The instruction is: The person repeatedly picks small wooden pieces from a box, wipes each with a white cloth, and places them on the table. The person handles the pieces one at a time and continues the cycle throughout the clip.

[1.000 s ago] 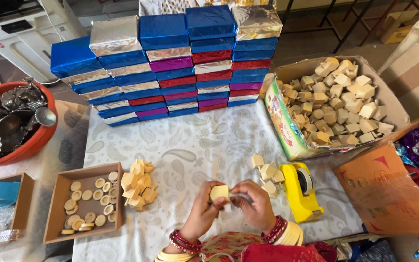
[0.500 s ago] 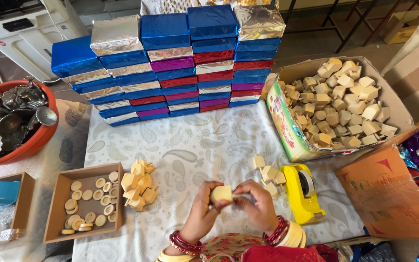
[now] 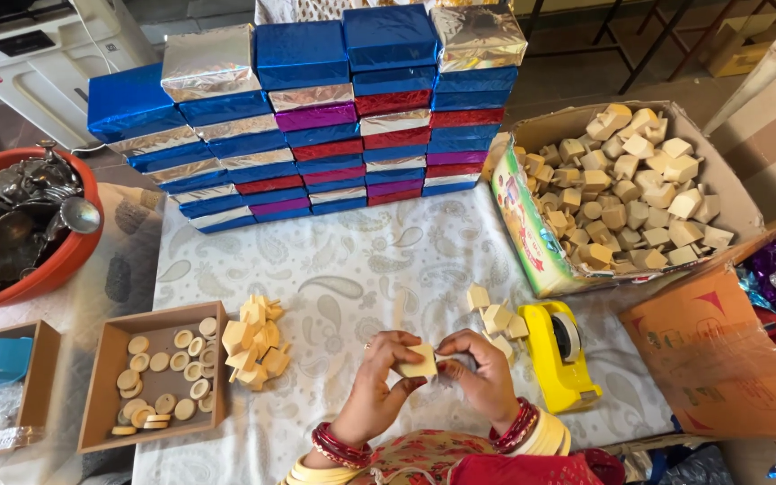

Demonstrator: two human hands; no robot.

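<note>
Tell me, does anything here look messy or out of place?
Nothing much. The top silver box on the foil-wrapped stack sits slightly askew, and small loose blocks lie scattered beside the yellow tape dispenser.

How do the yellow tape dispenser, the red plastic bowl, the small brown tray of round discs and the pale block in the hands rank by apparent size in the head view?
1. Red plastic bowl, partly cropped
2. Small brown tray of round discs
3. Yellow tape dispenser
4. Pale block
</note>
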